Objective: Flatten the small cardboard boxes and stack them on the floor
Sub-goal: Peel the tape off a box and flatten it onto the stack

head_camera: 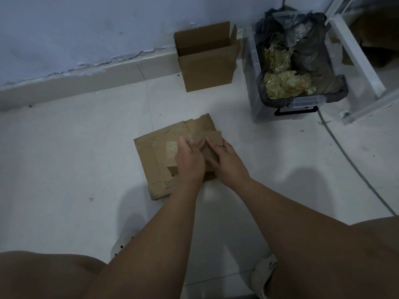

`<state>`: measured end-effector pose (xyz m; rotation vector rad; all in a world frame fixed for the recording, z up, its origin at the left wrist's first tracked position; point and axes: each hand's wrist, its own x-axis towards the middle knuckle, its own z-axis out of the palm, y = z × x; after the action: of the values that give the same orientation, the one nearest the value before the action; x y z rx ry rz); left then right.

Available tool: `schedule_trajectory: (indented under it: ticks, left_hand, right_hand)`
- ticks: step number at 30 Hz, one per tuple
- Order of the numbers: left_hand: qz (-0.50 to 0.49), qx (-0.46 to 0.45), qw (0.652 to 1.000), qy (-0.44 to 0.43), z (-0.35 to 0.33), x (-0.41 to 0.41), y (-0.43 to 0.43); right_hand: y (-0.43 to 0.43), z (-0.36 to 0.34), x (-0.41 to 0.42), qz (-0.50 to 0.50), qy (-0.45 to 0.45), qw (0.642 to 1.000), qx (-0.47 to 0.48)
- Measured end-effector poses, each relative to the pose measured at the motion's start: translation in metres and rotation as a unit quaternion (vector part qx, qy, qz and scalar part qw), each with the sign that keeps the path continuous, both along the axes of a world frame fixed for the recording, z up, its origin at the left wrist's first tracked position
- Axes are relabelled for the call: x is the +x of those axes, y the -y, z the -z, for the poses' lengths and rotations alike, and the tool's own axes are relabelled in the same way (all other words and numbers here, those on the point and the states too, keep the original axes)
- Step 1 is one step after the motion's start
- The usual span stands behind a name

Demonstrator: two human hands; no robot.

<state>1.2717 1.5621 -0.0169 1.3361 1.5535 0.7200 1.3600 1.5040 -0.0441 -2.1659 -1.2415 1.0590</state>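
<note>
White floor (64, 147); flattened boxes (149, 156); markings (170, 182) unreadable.

A flattened brown cardboard box (151, 160), taped and torn, lay flat on the floor (64, 158); an open box (207, 67) stood upright against the wall (86, 29), well apart

Dim, bluish light — soft focus, edges bowed by wide-angle.

Both forearms outstretched, left hand (190, 161) and right hand (227, 161) side by side, backs up, fingertips blurred
</note>
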Motion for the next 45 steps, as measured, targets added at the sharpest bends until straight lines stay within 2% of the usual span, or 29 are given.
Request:
schedule_trajectory:
  ticks: [2,3,5,6,8,9,10,11,12,13,14,15,17,20,24,27,29,33,36,39,42,45]
  left_hand:
    - [-0.089,-0.077,0.983,0.141,-0.006,-0.002,-0.008]
    - [-0.158,-0.128,0.950,0.236,-0.010,-0.004,-0.015]
    - [-0.270,-0.225,0.852,0.387,-0.013,-0.013,-0.030]
    - [-0.293,-0.253,0.818,0.425,-0.014,-0.017,-0.035]
    - [-0.290,-0.274,0.786,0.472,-0.018,-0.023,-0.041]
    - [-0.272,-0.279,0.788,0.478,-0.021,-0.024,-0.043]
    - [-0.238,-0.273,0.822,0.440,-0.024,-0.023,-0.046]
    - [-0.167,-0.251,0.890,0.342,-0.028,-0.020,-0.048]
    - [-0.062,-0.211,0.958,0.182,-0.030,-0.018,-0.049]
    - [0.043,-0.156,0.987,0.000,-0.028,-0.016,-0.048]
    - [0.123,-0.086,0.975,-0.162,-0.024,-0.015,-0.045]
    - [0.168,-0.035,0.947,-0.271,-0.021,-0.014,-0.039]
    - [0.188,0.009,0.912,-0.364,-0.014,-0.014,-0.024]
    - [0.156,0.024,0.906,-0.392,-0.006,-0.019,-0.017]
    - [0.162,-0.006,0.912,-0.377,-0.007,-0.024,-0.035]
    - [0.194,-0.005,0.897,-0.397,-0.007,-0.029,-0.045]
    - [0.198,-0.007,0.901,-0.387,-0.008,-0.030,-0.049]
    - [0.169,-0.012,0.947,-0.272,-0.008,-0.036,-0.048]
    - [0.078,-0.064,0.987,-0.124,-0.004,-0.045,-0.053]
    - [0.016,-0.094,0.995,-0.037,0.000,-0.056,-0.057]
    - [0.025,-0.066,0.997,-0.038,-0.001,-0.062,-0.055]
    - [0.029,0.004,0.993,-0.115,-0.003,-0.061,-0.056]
  right_hand:
    - [-0.002,-0.002,0.002,0.001,0.007,1.000,-0.006]
    - [-0.004,-0.004,0.002,0.004,0.005,1.000,-0.009]
    - [-0.009,-0.007,0.002,0.017,-0.006,1.000,-0.014]
    - [-0.012,-0.009,0.002,0.021,-0.008,1.000,-0.018]
    - [-0.015,-0.013,0.001,0.028,-0.009,0.999,-0.028]
    - [-0.017,-0.015,0.001,0.035,-0.011,0.999,-0.030]
    - [-0.018,-0.015,0.001,0.038,-0.011,0.999,-0.032]
    - [-0.018,-0.015,0.000,0.036,-0.011,0.999,-0.035]
    - [-0.019,-0.016,0.000,0.029,-0.010,0.999,-0.038]
    - [-0.020,-0.016,-0.001,0.022,-0.007,0.999,-0.039]
    - [-0.022,-0.016,-0.002,0.017,-0.004,0.999,-0.039]
    - [-0.023,-0.016,-0.003,0.015,0.002,0.999,-0.039]
    - [-0.024,-0.017,-0.003,0.011,0.016,0.999,-0.043]
    - [-0.024,-0.018,-0.006,-0.014,0.057,0.997,-0.052]
    - [-0.029,-0.023,-0.011,-0.087,0.149,0.985,-0.031]
    - [-0.032,-0.024,-0.013,-0.154,0.138,0.978,-0.035]
    - [-0.029,-0.021,-0.016,-0.163,0.129,0.976,-0.059]
    - [-0.025,-0.016,-0.014,-0.117,0.141,0.981,-0.060]
    - [-0.026,-0.014,-0.005,-0.106,0.132,0.983,-0.069]
    - [-0.027,-0.013,-0.002,-0.092,0.121,0.987,-0.061]
    - [-0.024,-0.010,-0.002,-0.090,0.125,0.987,-0.041]
    - [-0.021,-0.008,-0.006,-0.088,0.131,0.987,-0.029]
